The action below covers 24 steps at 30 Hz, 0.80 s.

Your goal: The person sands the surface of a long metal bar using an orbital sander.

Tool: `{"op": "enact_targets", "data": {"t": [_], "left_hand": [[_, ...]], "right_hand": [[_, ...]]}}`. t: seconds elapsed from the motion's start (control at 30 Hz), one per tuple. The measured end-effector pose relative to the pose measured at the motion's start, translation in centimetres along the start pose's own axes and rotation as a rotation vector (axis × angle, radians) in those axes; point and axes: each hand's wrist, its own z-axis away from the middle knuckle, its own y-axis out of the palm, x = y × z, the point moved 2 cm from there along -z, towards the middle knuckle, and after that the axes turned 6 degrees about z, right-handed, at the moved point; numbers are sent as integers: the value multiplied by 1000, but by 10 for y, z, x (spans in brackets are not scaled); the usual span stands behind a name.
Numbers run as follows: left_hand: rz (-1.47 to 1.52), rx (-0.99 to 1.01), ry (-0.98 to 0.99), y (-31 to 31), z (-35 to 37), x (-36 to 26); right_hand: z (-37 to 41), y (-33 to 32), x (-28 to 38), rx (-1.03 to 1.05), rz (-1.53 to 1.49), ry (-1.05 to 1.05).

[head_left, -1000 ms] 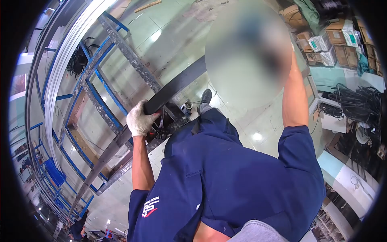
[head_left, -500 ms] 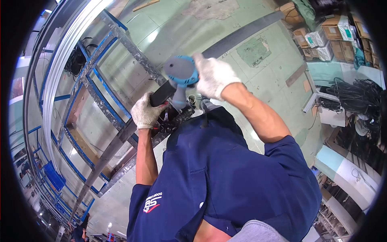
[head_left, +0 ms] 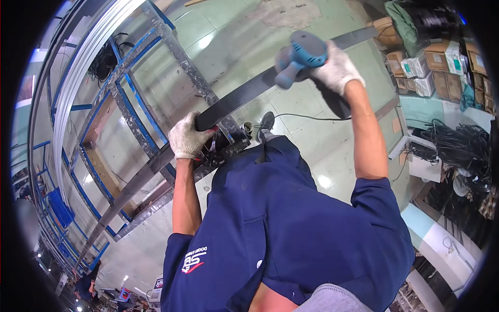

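A long dark flat bar runs diagonally across the view. My gloved left hand is closed around it near the corner of a blue and black metal frame. Farther along the bar, my gloved right hand grips a teal and grey power tool, held over the bar's upper stretch. The tool is slightly blurred, and its underside is hidden. A small round metal piece sits beside the frame's corner, close to my left hand.
White profiles lie along the left. Cardboard boxes are stacked at the upper right, above coiled black cables. A black cord crosses near my shoe. Another person is at the lower left.
My right hand has carried the power tool up and to the right along the bar, away from my left hand. The left hand keeps its hold, nearly still.
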Motion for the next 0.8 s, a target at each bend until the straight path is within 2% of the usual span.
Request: {"op": "enact_targets", "data": {"t": [0.1,0.23,0.33,0.5,0.63,0.8], "left_hand": [[-4,13,-14,-2,0,-2],[-10,19,-22,-3,-1,-3],[-16,12,-18,-4,0,-5],[-15,0,-3,-4,0,-3],[-12,2,0,-4,-1,-4],[-8,5,5,-3,-1,-2]], "right_hand": [[-35,-20,-57,-131,20,55],[-60,-58,-95,-127,-57,274],[-89,-73,-134,-113,-87,358],[-107,-79,-152,-78,-138,421],[-70,-64,-98,-148,-44,321],[-29,-13,-43,-83,-22,118]]}}
